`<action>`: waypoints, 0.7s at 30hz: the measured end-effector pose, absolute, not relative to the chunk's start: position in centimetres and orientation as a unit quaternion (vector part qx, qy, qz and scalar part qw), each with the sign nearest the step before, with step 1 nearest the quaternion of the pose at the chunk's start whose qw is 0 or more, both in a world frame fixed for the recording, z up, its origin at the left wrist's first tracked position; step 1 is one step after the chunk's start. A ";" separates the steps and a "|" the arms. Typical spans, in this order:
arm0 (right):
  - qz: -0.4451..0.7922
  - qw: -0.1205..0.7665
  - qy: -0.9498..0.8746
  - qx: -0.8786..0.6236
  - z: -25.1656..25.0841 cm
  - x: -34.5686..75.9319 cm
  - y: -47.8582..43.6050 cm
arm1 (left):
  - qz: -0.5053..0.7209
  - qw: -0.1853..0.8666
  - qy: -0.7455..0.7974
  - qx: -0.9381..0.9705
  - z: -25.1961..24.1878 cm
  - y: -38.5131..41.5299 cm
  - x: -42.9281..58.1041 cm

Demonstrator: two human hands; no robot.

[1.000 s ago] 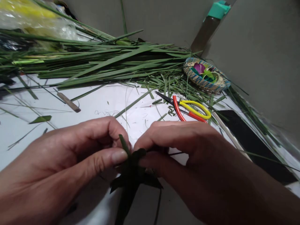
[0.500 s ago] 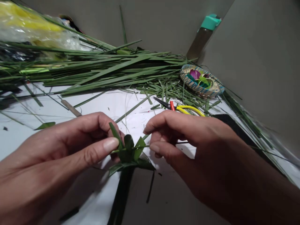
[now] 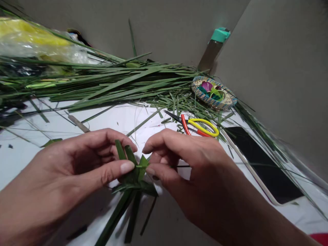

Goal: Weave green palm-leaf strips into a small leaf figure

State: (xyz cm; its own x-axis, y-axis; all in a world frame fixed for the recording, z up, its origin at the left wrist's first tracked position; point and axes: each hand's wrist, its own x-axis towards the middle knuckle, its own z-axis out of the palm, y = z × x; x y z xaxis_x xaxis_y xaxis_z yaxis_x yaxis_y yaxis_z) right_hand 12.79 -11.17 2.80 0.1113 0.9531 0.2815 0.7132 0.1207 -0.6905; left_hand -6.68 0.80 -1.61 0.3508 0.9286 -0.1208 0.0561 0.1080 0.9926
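Grey walls (image 3: 164,30) stand behind a white surface (image 3: 110,119), where we record long green leaves (image 3: 123,83) heaped across the back. We find the left hand (image 3: 74,174) entering low from the left, palm turned inward, fingers curled behind and thumb laid across the front; its grip is clamped on the folded leaf piece (image 3: 131,176), located at the near middle, between both hands. We observe the right hand (image 3: 189,165) coming from the lower right, back uppermost, index finger arched clear of the thumb; its grip is closed on a thin strip (image 3: 140,166) crossing the piece. Beyond the right hand we note scissors (image 3: 205,127); to its right, a phone (image 3: 266,164).
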 end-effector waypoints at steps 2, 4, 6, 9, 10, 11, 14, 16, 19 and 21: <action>0.123 0.354 -0.676 -0.635 2.8 13.1 -11.2 | 0.326 0.576 0.422 0.621 -2.0 1.0 -7.1; 0.103 0.327 -0.675 -0.653 3.0 13.7 -11.0 | 0.277 0.582 0.407 0.648 -1.9 1.1 -7.0; 0.099 0.313 -0.663 -0.673 3.2 14.4 -10.9 | 0.256 0.606 0.403 0.636 -1.2 1.3 -6.4; 0.093 0.328 -0.662 -0.667 3.5 14.8 -10.8 | 0.271 0.598 0.399 0.641 0.0 1.5 -5.3; 0.086 0.338 -0.664 -0.661 3.5 14.7 -10.8 | 0.275 0.585 0.398 0.651 0.3 1.5 -5.0; 0.078 0.348 -0.666 -0.655 3.4 14.5 -10.8 | 0.276 0.575 0.397 0.660 0.5 1.5 -4.9; 0.074 0.370 -0.667 -0.643 2.9 13.4 -10.8 | 0.272 0.574 0.397 0.662 0.7 1.4 -4.8; 0.074 0.382 -0.674 -0.628 2.5 12.8 -10.9 | 0.263 0.580 0.398 0.661 0.6 1.3 -4.8; 0.039 0.381 -0.705 -0.597 2.0 12.5 -11.0 | 0.252 0.593 0.402 0.651 0.6 1.1 -4.6; 0.022 0.357 -0.714 -0.602 2.1 12.9 -11.1 | 0.267 0.608 0.408 0.627 0.9 1.2 -4.4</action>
State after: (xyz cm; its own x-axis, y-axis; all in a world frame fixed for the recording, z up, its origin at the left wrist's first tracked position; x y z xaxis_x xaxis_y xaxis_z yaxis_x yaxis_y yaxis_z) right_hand 12.88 -11.13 2.08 -0.0213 0.8750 0.4837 0.8438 0.2753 -0.4607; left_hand -4.44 1.15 0.85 0.5248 0.8360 -0.1605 0.1868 0.0709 0.9798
